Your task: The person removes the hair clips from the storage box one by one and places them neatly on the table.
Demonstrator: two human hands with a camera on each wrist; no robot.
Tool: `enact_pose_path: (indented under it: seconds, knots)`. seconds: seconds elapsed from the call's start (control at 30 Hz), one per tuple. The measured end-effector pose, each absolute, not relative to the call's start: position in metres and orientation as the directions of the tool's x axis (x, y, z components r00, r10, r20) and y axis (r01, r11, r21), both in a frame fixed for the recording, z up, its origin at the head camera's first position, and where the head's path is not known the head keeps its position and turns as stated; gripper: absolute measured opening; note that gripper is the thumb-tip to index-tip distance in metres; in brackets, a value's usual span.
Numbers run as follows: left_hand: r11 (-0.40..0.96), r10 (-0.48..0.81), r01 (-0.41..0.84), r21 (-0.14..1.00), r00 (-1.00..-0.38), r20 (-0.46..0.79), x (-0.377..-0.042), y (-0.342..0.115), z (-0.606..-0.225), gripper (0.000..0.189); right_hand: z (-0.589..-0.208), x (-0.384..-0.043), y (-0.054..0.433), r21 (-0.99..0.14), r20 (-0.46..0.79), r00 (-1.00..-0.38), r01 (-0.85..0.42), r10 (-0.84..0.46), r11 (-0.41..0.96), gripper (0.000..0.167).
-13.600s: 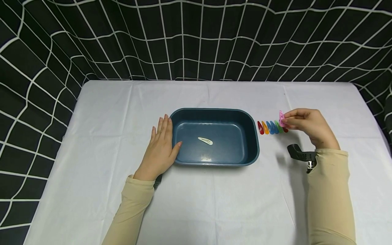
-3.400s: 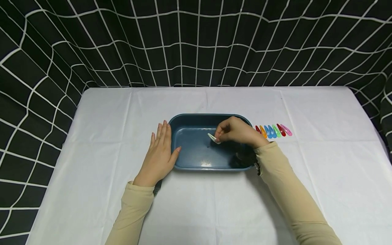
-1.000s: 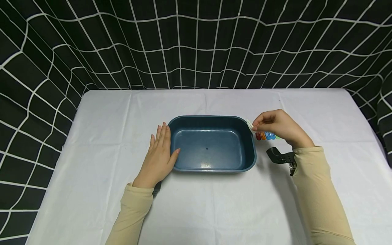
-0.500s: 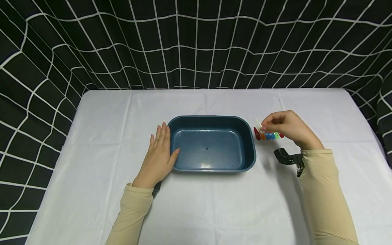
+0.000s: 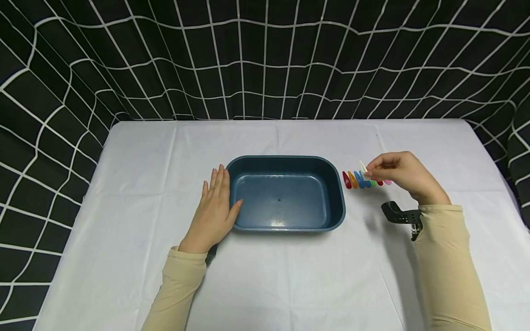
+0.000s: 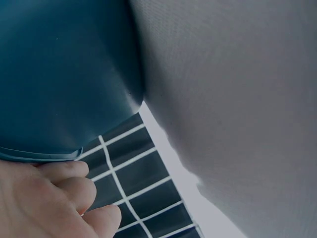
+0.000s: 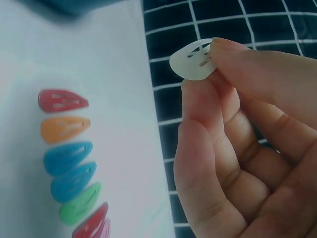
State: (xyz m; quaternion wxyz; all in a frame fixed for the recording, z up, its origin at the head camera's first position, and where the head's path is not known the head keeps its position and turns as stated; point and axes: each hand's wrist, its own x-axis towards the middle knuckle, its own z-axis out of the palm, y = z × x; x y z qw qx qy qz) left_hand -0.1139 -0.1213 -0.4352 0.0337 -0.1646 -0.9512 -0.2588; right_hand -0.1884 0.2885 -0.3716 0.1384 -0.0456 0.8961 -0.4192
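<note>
Between thumb and fingers, my right hand (image 5: 407,174) pinches a white snap hair clip (image 7: 192,62), raised over a row of coloured snap hair clips on the cloth. In the right wrist view that row runs from a red clip (image 7: 62,101) through an orange clip (image 7: 65,129), two blue clips (image 7: 68,157) and a green clip (image 7: 80,204) to another red clip (image 7: 92,223) and a pink one at the frame's bottom edge. My left hand (image 5: 212,209) rests with straight fingers against the left rim of a dark blue plastic basin (image 5: 285,200), its thumb over the edge.
White cloth (image 5: 265,276) covers the table. A black curtain with a white grid (image 5: 265,59) hangs behind and at both sides. A black camera mount (image 5: 399,214) juts from the right wrist, left of the beige sleeve (image 5: 449,262).
The pink clip went from my right hand to the row's right end. The white clip was picked out of the basin and carried right, over the row. My left hand stayed at the rim.
</note>
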Motion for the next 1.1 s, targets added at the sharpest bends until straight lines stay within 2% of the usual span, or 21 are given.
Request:
enact_pose_path:
  seconds: [0.53,0.93,1.1]
  knots:
    - [0.816,0.293,0.324,0.479,-0.946,0.142,-0.114,-0.121,-0.436,0.071,-0.382,-0.193,0.317,-0.818,-0.196,-0.97,0.08,-0.145,0.57,0.017]
    - [0.815,0.291,0.321,0.482,-0.947,0.139,-0.114,-0.121,-0.435,0.071,-0.386,-0.197,0.333,-0.81,-0.227,-0.971,0.144,-0.077,0.569,0.015]
    - [0.814,0.292,0.323,0.483,-0.946,0.139,-0.114,-0.121,-0.436,0.071,-0.388,-0.199,0.34,-0.809,-0.239,-0.968,0.158,-0.072,0.566,0.008]
